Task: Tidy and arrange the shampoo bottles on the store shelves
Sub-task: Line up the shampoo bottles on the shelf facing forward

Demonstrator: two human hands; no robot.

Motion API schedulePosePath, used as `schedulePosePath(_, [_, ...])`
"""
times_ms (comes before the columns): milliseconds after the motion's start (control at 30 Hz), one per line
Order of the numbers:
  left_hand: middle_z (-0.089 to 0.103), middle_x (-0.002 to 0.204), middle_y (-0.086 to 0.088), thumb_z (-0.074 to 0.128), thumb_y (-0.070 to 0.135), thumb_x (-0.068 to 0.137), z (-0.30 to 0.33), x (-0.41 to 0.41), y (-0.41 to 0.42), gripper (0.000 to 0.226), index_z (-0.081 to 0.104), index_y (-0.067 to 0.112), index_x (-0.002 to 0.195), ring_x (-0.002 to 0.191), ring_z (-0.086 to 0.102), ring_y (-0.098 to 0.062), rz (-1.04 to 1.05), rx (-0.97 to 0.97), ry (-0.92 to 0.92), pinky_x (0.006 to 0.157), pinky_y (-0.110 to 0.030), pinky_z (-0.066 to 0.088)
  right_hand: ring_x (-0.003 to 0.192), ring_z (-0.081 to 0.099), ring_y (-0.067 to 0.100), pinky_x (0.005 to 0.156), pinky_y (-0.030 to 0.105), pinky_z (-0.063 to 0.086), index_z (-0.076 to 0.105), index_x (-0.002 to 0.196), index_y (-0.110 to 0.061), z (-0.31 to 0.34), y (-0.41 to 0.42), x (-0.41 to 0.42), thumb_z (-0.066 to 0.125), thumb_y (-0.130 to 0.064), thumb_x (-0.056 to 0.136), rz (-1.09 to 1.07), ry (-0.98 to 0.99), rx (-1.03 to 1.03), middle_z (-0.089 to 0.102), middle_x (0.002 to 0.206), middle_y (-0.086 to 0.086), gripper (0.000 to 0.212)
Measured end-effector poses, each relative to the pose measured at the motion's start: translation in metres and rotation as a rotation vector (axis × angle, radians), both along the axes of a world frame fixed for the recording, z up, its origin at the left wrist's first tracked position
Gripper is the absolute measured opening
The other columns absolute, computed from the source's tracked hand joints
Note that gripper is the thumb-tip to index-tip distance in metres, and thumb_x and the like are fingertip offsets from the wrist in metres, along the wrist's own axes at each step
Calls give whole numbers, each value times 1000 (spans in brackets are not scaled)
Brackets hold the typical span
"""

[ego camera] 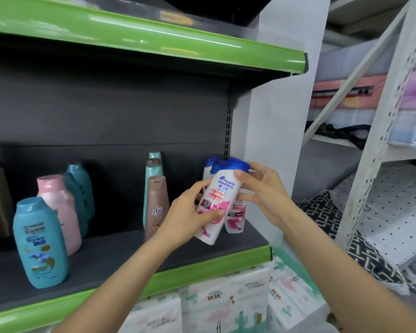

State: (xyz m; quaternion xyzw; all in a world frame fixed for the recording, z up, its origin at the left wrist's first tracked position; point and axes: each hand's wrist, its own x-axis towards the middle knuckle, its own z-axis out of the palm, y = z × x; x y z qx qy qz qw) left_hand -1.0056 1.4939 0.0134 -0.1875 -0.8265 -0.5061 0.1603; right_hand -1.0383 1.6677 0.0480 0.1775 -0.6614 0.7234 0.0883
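Note:
A white shampoo bottle with a blue cap and pink label [220, 188] is tilted above the right end of the dark shelf [120, 255]. My left hand [185, 215] grips its lower body and my right hand [262, 188] holds its upper part near the cap. Behind it stand similar white bottles [237, 218], partly hidden. A row of brown and teal bottles [155, 205] stands to the left. Further left are a teal bottle [40, 243], a pink bottle [60, 210] and more teal ones [81, 188].
A green-edged shelf [154, 37] hangs above. A white side panel [269, 116] closes the shelf on the right. Packs of tissue [226, 306] lie below. A white metal rack [380, 131] with bedding stands at the right.

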Motion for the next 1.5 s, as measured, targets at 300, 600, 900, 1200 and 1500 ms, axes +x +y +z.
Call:
schedulePosePath(300, [60,91,15,66,17,85,17,-44,13,54,45,23,133,73,62,4,93,33,56,63,-11,49,90,69,14,77,29,57,60,121,-12,5,-2,-37,65,-9,86,-69,118,222,70,103,3,36])
schedulePosePath(600, [63,113,0,71,19,80,12,-85,25,54,47,21,129,104,60,-18,406,90,79,89,-41,51,94,58,8,81,17,42,65,114,-16,8,27,-67,67,-21,86,-398,297,632,64,114,-1,28])
schedulePosePath(900, [65,98,-4,73,11,77,-14,-125,33,44,47,20,111,88,65,-22,392,147,-23,78,-44,55,100,61,17,81,20,40,65,117,-14,-11,33,-86,66,-20,87,-232,137,653,66,113,3,31])
schedulePosePath(1200, [59,90,0,72,9,78,-27,-144,35,37,48,19,104,80,61,-15,231,185,-134,64,-24,52,89,59,13,58,0,42,65,114,-12,-14,35,-92,65,-16,88,-228,128,601,64,101,-1,27])
schedulePosePath(1500, [63,109,-10,65,10,85,-24,-151,32,29,51,27,105,98,63,-26,150,205,-234,81,-46,56,93,64,19,75,28,55,63,118,-12,-19,36,-92,66,-17,87,-198,83,512,64,112,5,32])
